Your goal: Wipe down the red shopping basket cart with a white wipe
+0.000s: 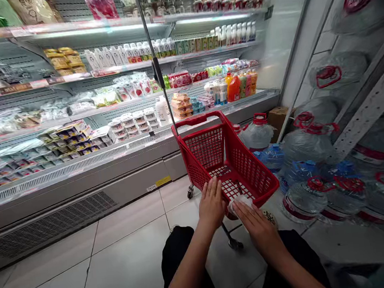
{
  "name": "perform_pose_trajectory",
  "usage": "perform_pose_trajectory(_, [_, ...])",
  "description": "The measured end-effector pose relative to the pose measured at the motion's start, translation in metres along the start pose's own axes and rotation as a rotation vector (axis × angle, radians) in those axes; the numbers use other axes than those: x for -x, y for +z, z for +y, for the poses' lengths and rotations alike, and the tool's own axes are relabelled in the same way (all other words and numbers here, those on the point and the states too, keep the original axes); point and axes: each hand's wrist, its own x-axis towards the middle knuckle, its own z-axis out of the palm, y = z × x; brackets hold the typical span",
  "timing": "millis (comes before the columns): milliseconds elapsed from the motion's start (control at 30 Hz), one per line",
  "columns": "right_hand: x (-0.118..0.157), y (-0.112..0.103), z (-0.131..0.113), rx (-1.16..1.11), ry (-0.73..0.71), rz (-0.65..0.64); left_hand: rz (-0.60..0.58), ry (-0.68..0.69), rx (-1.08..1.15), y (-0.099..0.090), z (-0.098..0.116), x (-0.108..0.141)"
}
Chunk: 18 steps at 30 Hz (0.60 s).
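Observation:
A red plastic shopping cart [250,165] stands in front of me on the tiled floor, its perforated basket holding nothing I can make out. My left hand [212,202] lies on the cart's near left corner with its fingers stretched out. Under the fingers of my right hand [254,222] is a crumpled white tissue [240,200], pressed against the cart's near rim. My right fingertips and part of the tissue overlap, so the exact grip is partly hidden.
Beyond the cart runs an open refrigerated display [125,137] stocked with yogurt cups, bottles and packs. A glass door's dark handle bar [158,74] rises behind the cart. Large water jugs [304,198] with red handles crowd the right side, near a white perforated rack post [370,100].

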Motion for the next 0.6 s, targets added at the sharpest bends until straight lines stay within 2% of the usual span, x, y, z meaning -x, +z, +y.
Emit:
perform_pose_trajectory(133, [-0.004,0.005,0.013,-0.02,-0.027,-0.006,0.058,0.061,0.021,0.003,0.013,0.024])
perform_pose_trajectory(233, [0.003,0.005,0.049,-0.03,-0.043,-0.022,0.063,0.058,0.022,-0.001,0.009,0.028])
perform_pose_trajectory(333, [0.013,0.003,0.092,0.011,0.021,-0.015,0.065,0.051,0.008,-0.006,0.003,0.025])
perform_pose_trajectory(400, [0.015,0.003,0.106,0.047,0.068,0.009,0.074,0.025,-0.001,-0.005,0.008,0.022])
perform_pose_trajectory(467, [0.012,0.007,0.099,0.061,0.092,0.037,0.085,-0.017,-0.011,-0.001,0.02,0.022])
perform_pose_trajectory(533, [0.005,0.013,0.074,0.047,0.088,0.055,0.09,-0.022,-0.017,0.006,0.037,0.025])
perform_pose_trajectory(600, [-0.003,0.019,0.042,0.024,0.068,0.072,0.091,0.05,-0.014,0.012,0.053,0.031])
